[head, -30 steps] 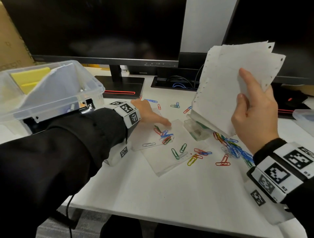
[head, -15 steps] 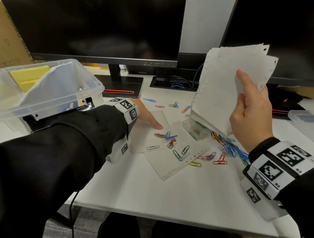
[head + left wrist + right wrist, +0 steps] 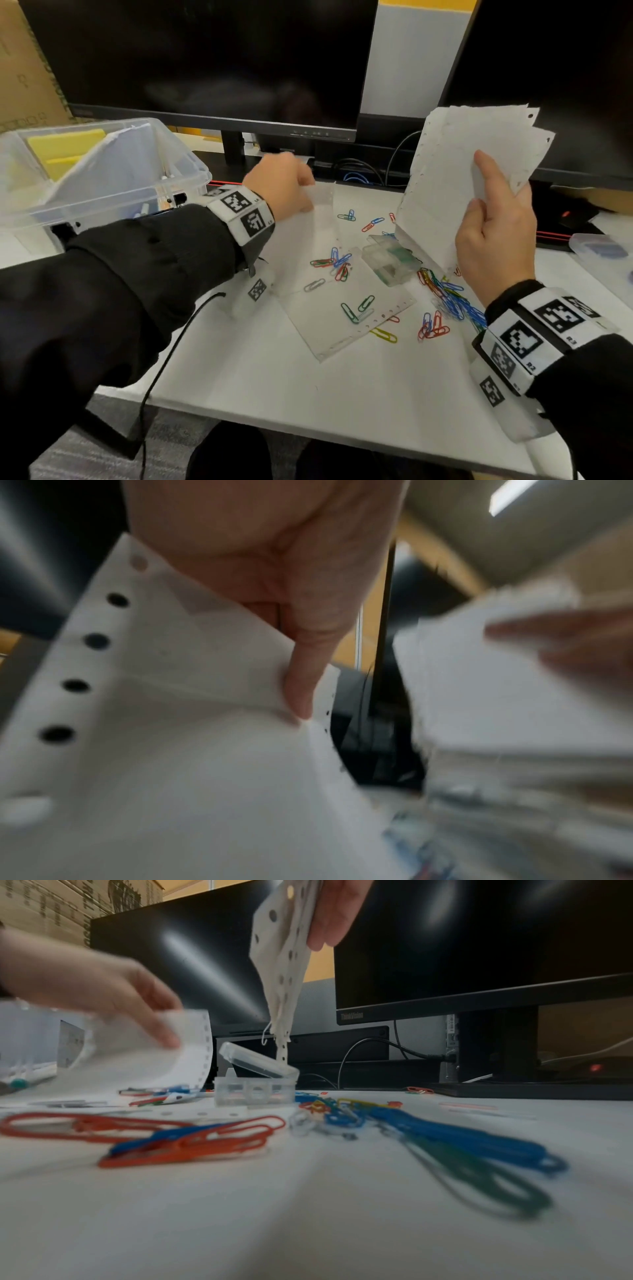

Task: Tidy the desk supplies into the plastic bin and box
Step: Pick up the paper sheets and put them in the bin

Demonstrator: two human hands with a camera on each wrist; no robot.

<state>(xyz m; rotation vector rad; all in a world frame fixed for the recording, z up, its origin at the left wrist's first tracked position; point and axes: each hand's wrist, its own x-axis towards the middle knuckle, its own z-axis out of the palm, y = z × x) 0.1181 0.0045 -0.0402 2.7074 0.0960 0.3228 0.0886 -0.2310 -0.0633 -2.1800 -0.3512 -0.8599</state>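
Two punched sheets lie on the desk [image 3: 260, 383]. The left hand [image 3: 281, 185], flat on one a second ago, now pinches the corner of that sheet [image 3: 308, 246] and curls it upward. The right hand [image 3: 493, 236] grips a paper stack [image 3: 455, 178] above the small open box [image 3: 388, 262]. Paperclips [image 3: 452, 301], too many to count, lie scattered. One monitor [image 3: 479, 947] reads "ThinkVision".

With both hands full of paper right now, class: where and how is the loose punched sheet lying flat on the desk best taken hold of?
Pinch the punched sheet at its near corner, coming from the desk's front edge. That corner lies bare, while paper clips sit mid-sheet and the far end is tucked under the sheet the left hand lifts. Tilt it first so the clips likely slide off.
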